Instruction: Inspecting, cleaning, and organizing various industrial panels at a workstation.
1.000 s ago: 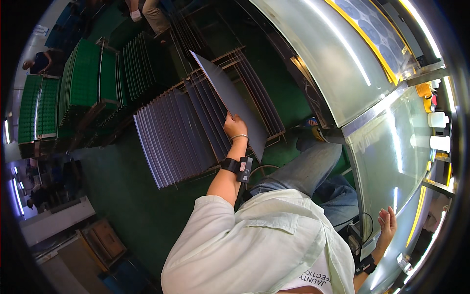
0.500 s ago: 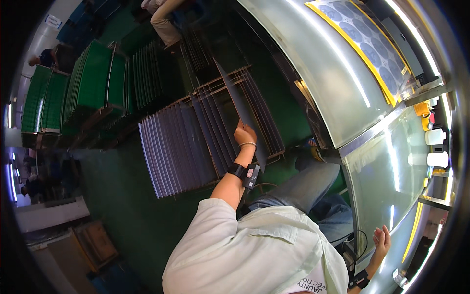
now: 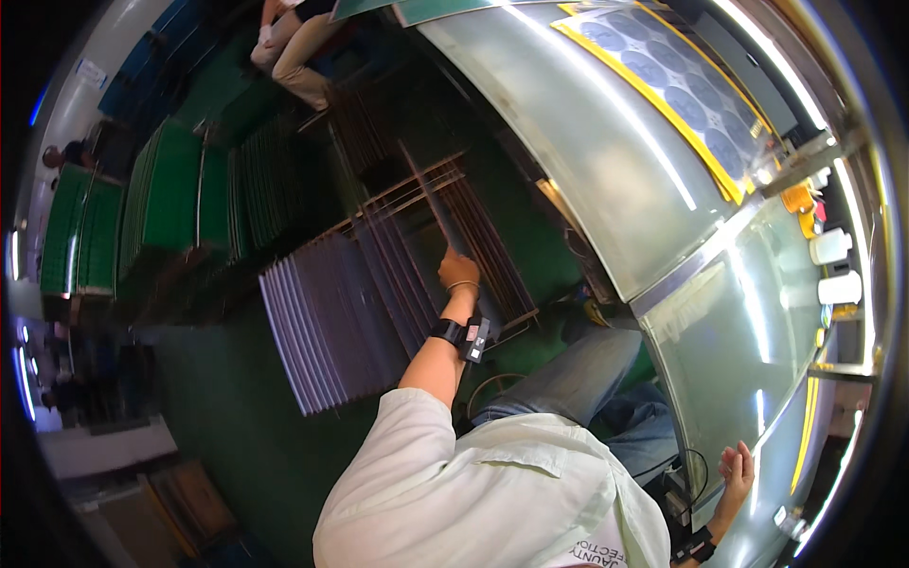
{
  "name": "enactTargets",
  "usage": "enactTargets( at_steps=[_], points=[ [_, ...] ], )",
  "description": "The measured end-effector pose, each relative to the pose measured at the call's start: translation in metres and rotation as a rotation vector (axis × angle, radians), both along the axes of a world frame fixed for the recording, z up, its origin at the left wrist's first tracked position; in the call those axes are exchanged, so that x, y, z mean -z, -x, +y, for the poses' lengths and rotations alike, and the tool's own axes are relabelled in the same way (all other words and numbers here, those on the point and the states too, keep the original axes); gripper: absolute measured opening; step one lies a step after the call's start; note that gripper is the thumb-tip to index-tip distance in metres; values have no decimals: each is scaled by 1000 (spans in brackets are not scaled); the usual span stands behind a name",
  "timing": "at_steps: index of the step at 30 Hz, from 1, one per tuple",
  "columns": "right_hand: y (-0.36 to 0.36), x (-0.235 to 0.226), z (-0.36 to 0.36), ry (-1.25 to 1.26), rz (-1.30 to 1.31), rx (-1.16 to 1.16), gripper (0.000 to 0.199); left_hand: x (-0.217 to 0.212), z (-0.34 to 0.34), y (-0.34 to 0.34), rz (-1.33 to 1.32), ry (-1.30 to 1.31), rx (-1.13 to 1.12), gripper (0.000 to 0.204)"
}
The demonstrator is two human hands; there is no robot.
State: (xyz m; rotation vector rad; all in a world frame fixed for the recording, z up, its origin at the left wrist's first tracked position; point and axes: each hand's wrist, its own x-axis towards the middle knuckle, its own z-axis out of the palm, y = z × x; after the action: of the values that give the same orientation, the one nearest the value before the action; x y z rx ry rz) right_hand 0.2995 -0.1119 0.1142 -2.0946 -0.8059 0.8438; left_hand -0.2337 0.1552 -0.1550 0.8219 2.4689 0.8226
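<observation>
Dark green floor (image 3: 275,459); glossy grey bench (image 3: 587,180) at right. Left hand (image 3: 459,271) pinches edge of thin dark flat panel (image 3: 438,216), upright among similar dark panels (image 3: 327,322) in brownish metal rack (image 3: 523,319). Right hand (image 3: 737,468) near bench, fingers loosely curled.

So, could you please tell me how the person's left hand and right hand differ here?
The left hand is closed on a thin panel, while the right hand is loosely open beside the bench, seemingly empty. The left hand has a bracelet at the wrist; the right hand shows none. Both forearms wear black strapped-on devices.
</observation>
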Motion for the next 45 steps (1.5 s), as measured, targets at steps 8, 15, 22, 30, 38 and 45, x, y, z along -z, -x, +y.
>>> enactTargets(
  at_steps=[8,15,22,30,38,45],
  points=[
    [-23,-43,-14,-179,-126,204,31,86,-12,25,-103,315,1134,56],
    [-121,-53,-94,-454,-31,531,34,29,-69,-27,449,-115,1137,27],
    [-296,-120,-33,-906,257,779,56,-130,-36,-156,441,-468,1285,27],
    [-425,-126,40,-959,-101,677,32,-161,-33,-264,421,-498,1569,27],
    [-249,-87,-136,-1465,299,471,40,-153,-35,-291,402,-488,1707,27],
    [-37,-30,-279,-1558,336,916,33,-147,-32,-318,351,-574,1895,27]
  ],
)
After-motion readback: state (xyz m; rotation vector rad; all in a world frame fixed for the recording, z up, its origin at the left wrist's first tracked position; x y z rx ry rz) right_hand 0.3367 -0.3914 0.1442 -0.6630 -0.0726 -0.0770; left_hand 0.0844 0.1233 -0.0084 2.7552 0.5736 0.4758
